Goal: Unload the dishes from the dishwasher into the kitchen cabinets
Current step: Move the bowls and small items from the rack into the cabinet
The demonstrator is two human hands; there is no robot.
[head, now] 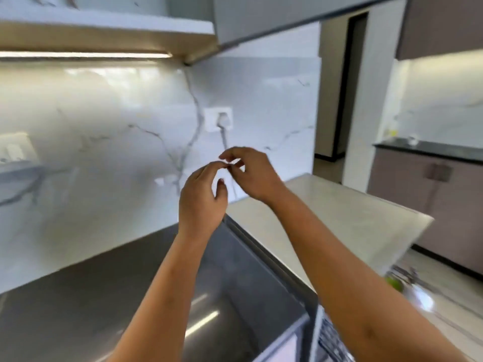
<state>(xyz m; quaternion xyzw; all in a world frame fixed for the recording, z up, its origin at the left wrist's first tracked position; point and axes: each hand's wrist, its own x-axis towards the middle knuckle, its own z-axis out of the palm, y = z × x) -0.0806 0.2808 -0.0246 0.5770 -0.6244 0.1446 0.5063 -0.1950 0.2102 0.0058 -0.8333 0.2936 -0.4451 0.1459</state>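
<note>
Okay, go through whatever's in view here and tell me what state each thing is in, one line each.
left hand: raised, holding no dish, fingertips meeting the other hand's
right hand: raised, holding no dish
under-cabinet light: on
wall socket: plug in, cord hanging down
doorway: open, dark inside
dishwasher rack: only a corner shows, contents blurred

Glossy white marble backsplash (117, 142) with grey veins; brushed, shiny stainless-steel appliance top (130, 296); smooth pale stone desk (339, 212); matt taupe cabinet fronts (444, 199).

Open air is left above the steel bench (78, 296); passage is bounded by the marble wall (104, 152) behind and the cabinet (261, 19) overhead (door swung out).
</note>
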